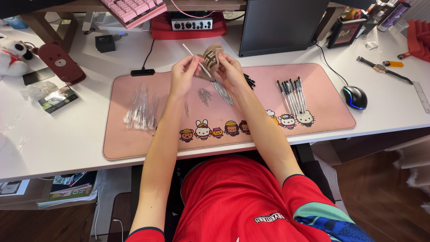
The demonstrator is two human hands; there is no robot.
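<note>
Both hands are raised over the far middle of the pink desk mat [134,143]. My left hand [183,74] pinches a thin white pen refill [192,56] that slants up to the left. My right hand [228,69] holds a small tan pouch [211,56] against it. On the mat lie clear pen barrels [141,107] at the left, small metal springs [204,95] and thin refills [222,92] in the middle, and a row of assembled black pens [293,94] at the right.
A black mouse [355,97] sits at the mat's right edge, a wristwatch [380,68] and a ruler [422,96] beyond it. A dark monitor [280,24], a pink keyboard [132,10] and a red audio unit [188,24] stand behind. A plush toy [11,56] lies far left.
</note>
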